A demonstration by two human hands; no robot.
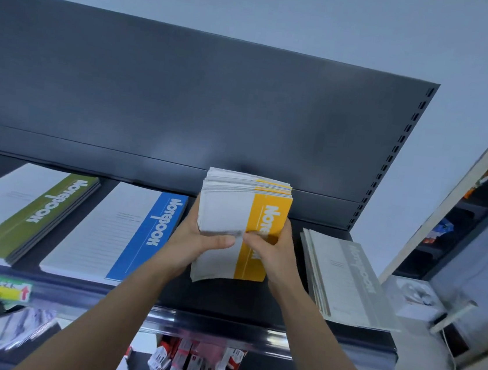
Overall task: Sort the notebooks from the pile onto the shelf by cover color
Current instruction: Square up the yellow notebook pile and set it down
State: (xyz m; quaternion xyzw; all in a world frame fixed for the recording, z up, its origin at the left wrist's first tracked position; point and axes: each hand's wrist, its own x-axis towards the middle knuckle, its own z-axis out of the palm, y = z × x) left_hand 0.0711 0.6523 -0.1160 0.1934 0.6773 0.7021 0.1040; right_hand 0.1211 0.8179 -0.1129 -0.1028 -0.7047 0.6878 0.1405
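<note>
Yellow notebook stack, a thick bundle of white paper covers with a yellow band printed NOTEBOOK, is held between both hands over the dark metal shelf. The left hand grips its left edge and the right hand grips its right edge over the yellow band. On each hand the fingers wrap underneath and the thumb presses on the top cover, the two thumbs nearly meeting at the middle. Most of the bundle extends beyond the hands toward the shelf's dark back panel, and its near end fans out slightly below the thumbs. Whether it touches the shelf cannot be told. It sits between the blue-banded notebook stack on its left and the grey-banded notebook stack on its right, apart from both. The green-banded notebook stack lies further left. A yellow and white price label is fixed to the shelf's front rail, and small red and white boxes lie on the level below.
</note>
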